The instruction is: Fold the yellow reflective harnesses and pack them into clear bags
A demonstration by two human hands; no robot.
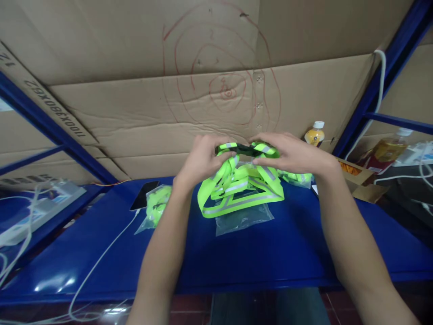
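My left hand (207, 155) and my right hand (282, 153) grip a neon-yellow reflective strap harness (243, 205) by its upper part, one hand at each side. Grey reflective stripes run along its bands, and a black section stretches between my fingers. Thumbs press on the near side of the bands. Below, the looped straps hang or rest just above the blue table; whether they touch it is unclear. A clear plastic bag (243, 220) lies flat under the harness, partly covered by it.
Left of my arm lies a bagged neon bundle (157, 205) beside a black phone (144, 195) with a white cable. Another bagged bundle (297, 178) sits behind my right wrist. A juice bottle (314, 134), an open carton (363, 183) and a power strip (43, 210) stand around the blue table (257, 257).
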